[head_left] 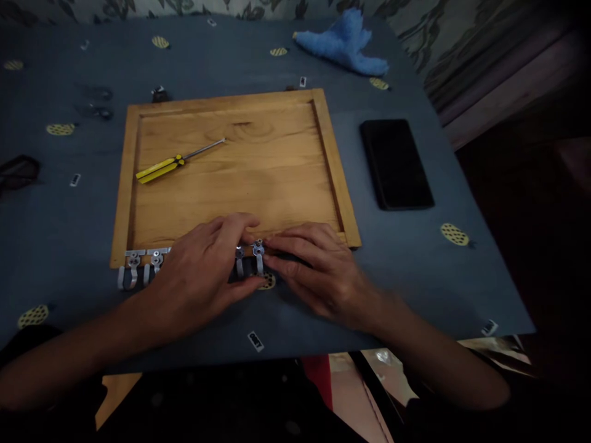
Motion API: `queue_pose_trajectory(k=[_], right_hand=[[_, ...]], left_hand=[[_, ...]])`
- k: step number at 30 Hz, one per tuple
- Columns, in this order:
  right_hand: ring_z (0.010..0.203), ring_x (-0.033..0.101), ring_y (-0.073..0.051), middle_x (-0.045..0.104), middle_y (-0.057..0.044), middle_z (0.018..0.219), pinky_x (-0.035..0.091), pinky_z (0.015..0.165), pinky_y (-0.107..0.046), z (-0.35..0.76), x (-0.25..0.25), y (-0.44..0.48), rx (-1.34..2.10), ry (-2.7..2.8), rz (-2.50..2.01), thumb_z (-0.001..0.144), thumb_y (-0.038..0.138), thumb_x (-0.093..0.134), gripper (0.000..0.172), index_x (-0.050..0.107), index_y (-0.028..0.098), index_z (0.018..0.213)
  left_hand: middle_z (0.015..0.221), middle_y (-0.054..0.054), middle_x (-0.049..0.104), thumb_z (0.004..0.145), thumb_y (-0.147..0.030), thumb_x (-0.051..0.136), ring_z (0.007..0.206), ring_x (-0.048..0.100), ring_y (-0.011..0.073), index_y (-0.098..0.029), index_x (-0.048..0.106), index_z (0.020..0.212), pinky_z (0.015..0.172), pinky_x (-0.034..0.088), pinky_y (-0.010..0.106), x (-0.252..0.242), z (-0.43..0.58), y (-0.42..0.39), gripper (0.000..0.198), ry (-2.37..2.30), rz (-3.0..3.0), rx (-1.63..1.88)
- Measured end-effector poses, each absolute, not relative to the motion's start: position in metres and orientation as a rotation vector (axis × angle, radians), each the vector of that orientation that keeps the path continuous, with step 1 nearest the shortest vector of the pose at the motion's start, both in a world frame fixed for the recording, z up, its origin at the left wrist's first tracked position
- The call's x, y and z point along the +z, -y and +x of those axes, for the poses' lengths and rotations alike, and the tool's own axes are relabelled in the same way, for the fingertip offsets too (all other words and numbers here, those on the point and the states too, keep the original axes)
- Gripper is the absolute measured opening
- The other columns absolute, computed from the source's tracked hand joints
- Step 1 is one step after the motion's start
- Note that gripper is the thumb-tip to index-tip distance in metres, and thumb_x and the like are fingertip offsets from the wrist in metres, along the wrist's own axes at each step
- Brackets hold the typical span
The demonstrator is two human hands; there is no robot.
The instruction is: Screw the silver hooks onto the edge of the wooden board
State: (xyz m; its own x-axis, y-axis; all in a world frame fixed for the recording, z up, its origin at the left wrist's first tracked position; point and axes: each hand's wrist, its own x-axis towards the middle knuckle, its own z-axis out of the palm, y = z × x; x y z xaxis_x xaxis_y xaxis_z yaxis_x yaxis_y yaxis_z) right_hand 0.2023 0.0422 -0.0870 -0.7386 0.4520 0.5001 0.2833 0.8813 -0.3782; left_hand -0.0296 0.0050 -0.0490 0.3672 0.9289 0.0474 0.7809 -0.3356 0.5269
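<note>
A shallow wooden tray with a raised border lies on the table. Along its near edge runs a row of silver metal hooks, with one hook at the left corner and another hook between my hands. My left hand is curled over the middle of the hook rail, covering part of it, its thumb below the edge and its fingers above. My right hand has its fingers bent together, the tips touching the rail beside the rightmost visible hook. A screwdriver with a yellow handle rests inside the tray.
A black rectangular device lies right of the tray. A blue cloth is bunched at the back. Dark glasses sit at the left edge. A patterned blue tablecloth covers the table, whose right edge drops off into shadow.
</note>
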Motion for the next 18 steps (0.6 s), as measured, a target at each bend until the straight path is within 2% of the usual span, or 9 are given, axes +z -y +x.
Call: queue_pose_trajectory(k=[4,9,18], right_hand=[[0.116,0.064,-0.026,0.075,-0.012,0.124,0.052,0.095,-0.045,0.2014,-0.0897,-0.0430,0.313,2.475,-0.496,0.103,0.017,0.054,0.019,0.070,0.016,0.114],[0.116,0.064,-0.022,0.075,-0.006,0.122,0.050,0.098,-0.042,0.2005,-0.0898,-0.0424,0.236,2.483,-0.517,0.108,0.024,0.048,0.022,0.069,0.020,0.114],[0.115,0.066,-0.024,0.076,-0.003,0.121,0.052,0.099,-0.045,0.2011,-0.0844,-0.0437,0.291,2.504,-0.531,0.107,0.020,0.048,0.025,0.072,0.026,0.111]], left_hand=[[0.111,0.005,0.073,0.080,-0.025,0.079,0.104,0.072,0.0276,-0.026,0.044,0.130,0.090,0.060,0.047,-0.0482,-0.0289,-0.0052,0.061,-1.493,2.212,0.492],[0.112,0.006,0.072,0.082,-0.028,0.077,0.105,0.072,0.0265,-0.025,0.045,0.130,0.093,0.060,0.044,-0.0476,-0.0291,-0.0059,0.058,-1.485,2.226,0.488],[0.112,0.005,0.073,0.086,-0.033,0.073,0.102,0.073,0.0264,-0.027,0.044,0.129,0.090,0.061,0.046,-0.0449,-0.0309,-0.0054,0.052,-1.522,2.195,0.414]])
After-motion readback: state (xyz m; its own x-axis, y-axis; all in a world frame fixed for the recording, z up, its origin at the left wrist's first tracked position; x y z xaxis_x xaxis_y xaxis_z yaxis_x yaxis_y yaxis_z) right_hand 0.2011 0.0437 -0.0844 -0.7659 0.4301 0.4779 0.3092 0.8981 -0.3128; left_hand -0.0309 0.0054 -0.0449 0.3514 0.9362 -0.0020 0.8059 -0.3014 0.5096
